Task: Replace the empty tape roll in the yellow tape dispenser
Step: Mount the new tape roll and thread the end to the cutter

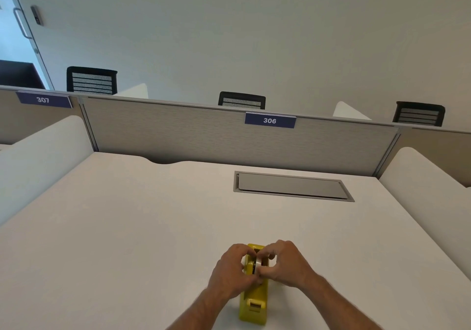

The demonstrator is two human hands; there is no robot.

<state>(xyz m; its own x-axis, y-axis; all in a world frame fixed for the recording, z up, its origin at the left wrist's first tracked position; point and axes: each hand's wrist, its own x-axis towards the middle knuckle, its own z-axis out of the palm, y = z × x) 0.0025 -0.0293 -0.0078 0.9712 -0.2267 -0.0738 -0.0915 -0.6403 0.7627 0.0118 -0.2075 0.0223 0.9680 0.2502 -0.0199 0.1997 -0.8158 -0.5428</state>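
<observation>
The yellow tape dispenser (254,304) stands on the white desk (127,227) near its front edge, its cutter end toward me. A white tape roll (258,266) on a yellow hub sits at the dispenser's cradle. My left hand (233,271) grips the roll and hub from the left. My right hand (283,266) pinches the roll from the right, fingers curled over its top. Both hands hide most of the roll and the dispenser's middle. Whether the roll rests in the cradle or is held just above it cannot be made out.
A grey cable-access flap (290,185) is set into the desk at the back right. A grey partition (178,136) labelled 306 closes the desk's far side, with white side dividers (38,161) left and right. Black chairs (241,100) stand behind it.
</observation>
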